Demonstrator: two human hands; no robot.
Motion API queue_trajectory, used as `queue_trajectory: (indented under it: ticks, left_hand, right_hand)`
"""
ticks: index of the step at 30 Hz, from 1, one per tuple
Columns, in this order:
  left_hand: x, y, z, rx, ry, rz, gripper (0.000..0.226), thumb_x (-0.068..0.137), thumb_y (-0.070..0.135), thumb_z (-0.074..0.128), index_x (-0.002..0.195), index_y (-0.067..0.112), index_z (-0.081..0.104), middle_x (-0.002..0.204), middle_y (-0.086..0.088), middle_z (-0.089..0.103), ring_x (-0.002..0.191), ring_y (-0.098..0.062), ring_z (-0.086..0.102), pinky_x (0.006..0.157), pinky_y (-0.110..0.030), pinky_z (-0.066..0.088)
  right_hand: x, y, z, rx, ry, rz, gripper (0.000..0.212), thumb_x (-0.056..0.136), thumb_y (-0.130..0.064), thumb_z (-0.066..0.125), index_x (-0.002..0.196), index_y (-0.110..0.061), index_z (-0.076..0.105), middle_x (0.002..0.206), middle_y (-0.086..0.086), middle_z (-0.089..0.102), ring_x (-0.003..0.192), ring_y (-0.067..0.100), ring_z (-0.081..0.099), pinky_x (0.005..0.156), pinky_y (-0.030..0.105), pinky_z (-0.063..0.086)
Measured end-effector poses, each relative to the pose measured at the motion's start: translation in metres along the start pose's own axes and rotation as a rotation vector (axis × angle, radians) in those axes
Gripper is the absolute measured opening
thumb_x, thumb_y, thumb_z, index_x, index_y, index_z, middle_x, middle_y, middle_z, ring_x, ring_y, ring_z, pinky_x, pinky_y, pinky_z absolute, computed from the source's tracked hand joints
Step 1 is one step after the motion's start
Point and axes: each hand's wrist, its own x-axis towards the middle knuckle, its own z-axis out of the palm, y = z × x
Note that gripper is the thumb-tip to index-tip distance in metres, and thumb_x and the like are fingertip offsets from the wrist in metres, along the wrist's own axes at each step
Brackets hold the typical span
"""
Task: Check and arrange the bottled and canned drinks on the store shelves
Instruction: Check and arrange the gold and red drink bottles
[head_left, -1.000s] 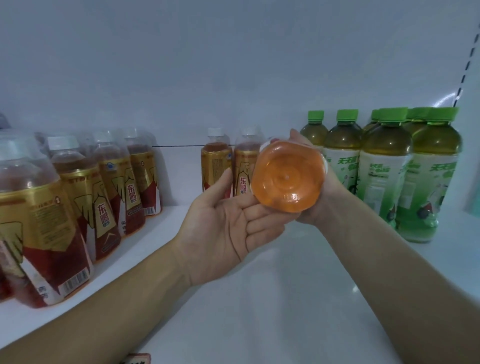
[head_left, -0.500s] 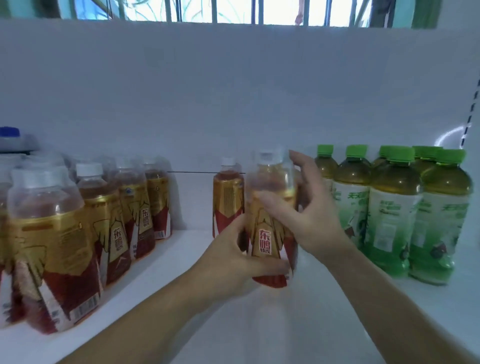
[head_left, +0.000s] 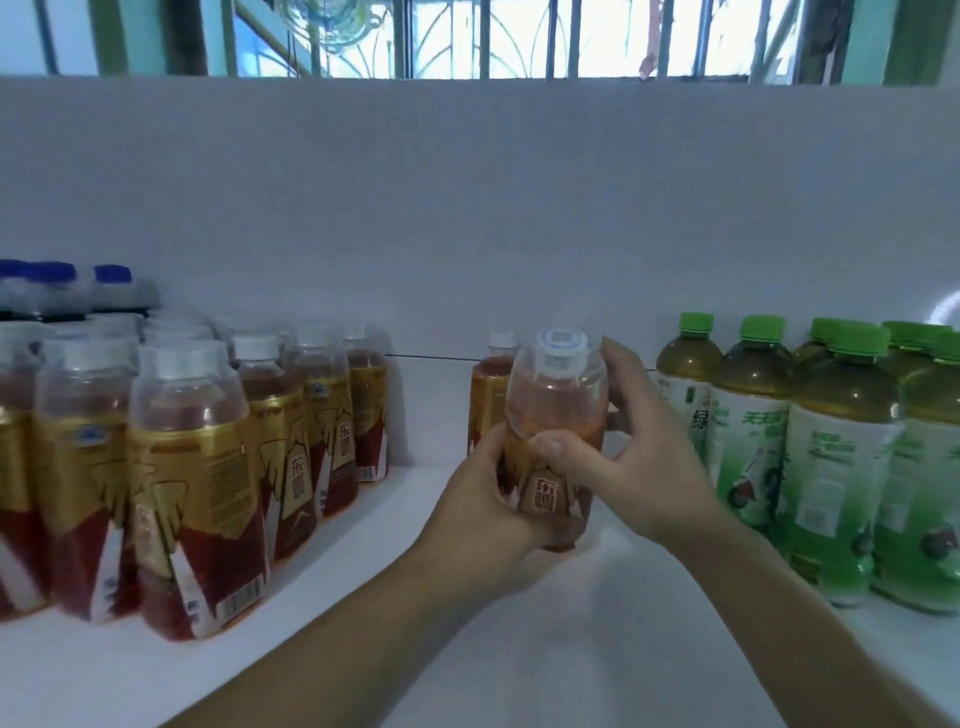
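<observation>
Around: far left at the back, blue-cap btls (head_left: 111, 283). In front of them, packed block of gold-red btls (head_left: 192, 467) w/ white caps, several rows deep, from near left up to the white back panel (head_left: 467, 208). Right side: tight cluster of green-cap tea btls (head_left: 831, 457), near to far. Between the two groups, far back, one lone gold-red btl (head_left: 485, 395), partly hidden by the held btl. Above the back panel, window bars (head_left: 467, 36).

Room: bare white shelf (head_left: 467, 649) as a lane between the groups, wider toward the near edge, crossed by both forearms. Tea btls just beside the R hand; touching or apart, cannot tell.

Held btl (head_left: 556, 415): mid-lane, just in front of the lone btl. Long axis approx. vertical, cap up, top tipped slightly toward the near side, cap face showing. Label w/ red characters facing near. Base low at the shelf; resting on it or not, cannot tell. Gripped low by L hand (head_left: 483, 499), fingers curled round the lower body from the left. Grasped higher by R hand (head_left: 639, 457), thumb across the front below the shoulder, fingers curled behind.
</observation>
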Motion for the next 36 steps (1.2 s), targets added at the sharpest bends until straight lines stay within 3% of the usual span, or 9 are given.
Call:
queue_trajectory:
  ticks: [2,5,9,12,15,21,26,33,36]
  left_hand:
    - [0.000,0.000,-0.006,0.016,-0.021,-0.084,0.068,0.069,-0.012,0.080,0.119,0.027,0.055,0.093,0.019,0.073,0.093,-0.002,0.069,0.073,-0.019,0.056]
    - [-0.002,0.006,-0.017,0.131,-0.116,-0.179,0.073,0.074,-0.003,0.079,0.130,0.029,0.045,0.111,0.012,0.068,0.111,-0.013,0.063,0.098,-0.033,0.053]
    - [-0.021,0.027,-0.041,0.407,-0.114,-0.081,0.070,0.082,0.018,0.079,0.127,0.047,0.034,0.118,0.027,0.053,0.105,0.007,0.053,0.085,-0.002,0.042]
    - [-0.044,0.032,-0.068,0.822,0.075,0.100,0.067,0.092,0.034,0.067,0.150,0.035,0.033,0.144,0.015,0.047,0.132,-0.006,0.043,0.108,-0.023,0.038]
    - [-0.058,0.032,-0.094,1.161,0.279,0.467,0.045,0.088,0.033,0.056,0.131,0.023,0.061,0.126,0.005,0.065,0.122,-0.017,0.056,0.108,-0.046,0.046]
    - [-0.055,0.058,-0.151,1.356,0.482,0.609,0.032,0.088,0.025,0.064,0.119,0.021,0.067,0.131,0.000,0.063,0.137,-0.025,0.044,0.122,-0.049,0.019]
    - [-0.040,0.051,-0.169,1.344,0.500,0.471,0.027,0.083,0.022,0.071,0.109,0.019,0.072,0.117,0.000,0.069,0.115,-0.022,0.058,0.110,-0.035,0.030]
    - [-0.039,0.032,-0.175,1.272,0.530,0.593,0.020,0.080,0.021,0.058,0.088,0.020,0.076,0.093,0.006,0.070,0.100,-0.020,0.057,0.097,-0.031,0.031]
    - [-0.038,0.030,-0.177,1.253,0.522,0.626,0.024,0.079,0.023,0.053,0.087,0.020,0.076,0.092,0.007,0.069,0.101,-0.019,0.056,0.097,-0.029,0.031]
  right_hand:
    - [-0.001,0.000,0.003,-0.010,-0.090,0.142,0.061,0.063,-0.076,0.075,0.114,-0.049,0.054,0.101,-0.033,0.069,0.095,-0.010,0.065,0.080,0.016,0.055]
    - [-0.005,-0.001,0.012,-0.007,-0.103,0.270,0.053,0.057,-0.075,0.065,0.104,-0.051,0.058,0.095,-0.029,0.070,0.093,-0.010,0.066,0.082,0.019,0.056]
    - [-0.003,-0.011,0.024,0.022,-0.083,0.357,0.052,0.059,-0.077,0.059,0.103,-0.049,0.060,0.101,-0.015,0.073,0.093,0.002,0.070,0.083,0.029,0.059]
    - [0.005,-0.020,0.037,0.024,-0.166,0.423,0.042,0.072,-0.065,0.067,0.108,-0.048,0.053,0.107,-0.019,0.067,0.089,-0.005,0.065,0.068,0.013,0.052]
    - [0.016,-0.017,0.043,-0.036,-0.347,0.508,0.067,0.078,-0.038,0.084,0.127,-0.040,0.039,0.109,-0.017,0.065,0.091,-0.003,0.064,0.066,0.011,0.050]
    - [0.034,-0.009,0.060,-0.068,-0.331,0.567,0.070,0.071,-0.031,0.091,0.127,-0.032,0.050,0.108,-0.008,0.074,0.095,0.010,0.073,0.079,0.028,0.060]
    - [0.049,0.003,0.109,-0.021,-0.203,0.589,0.066,0.073,-0.028,0.091,0.125,-0.022,0.051,0.110,-0.002,0.072,0.097,0.018,0.072,0.090,0.043,0.059]
    - [0.061,0.020,0.143,0.016,-0.074,0.609,0.055,0.079,-0.014,0.085,0.124,-0.020,0.053,0.108,0.005,0.070,0.091,0.020,0.070,0.074,0.034,0.062]
    - [0.072,0.035,0.160,0.029,0.020,0.618,0.068,0.072,-0.014,0.087,0.131,-0.023,0.054,0.113,0.005,0.068,0.102,0.026,0.068,0.088,0.049,0.060]
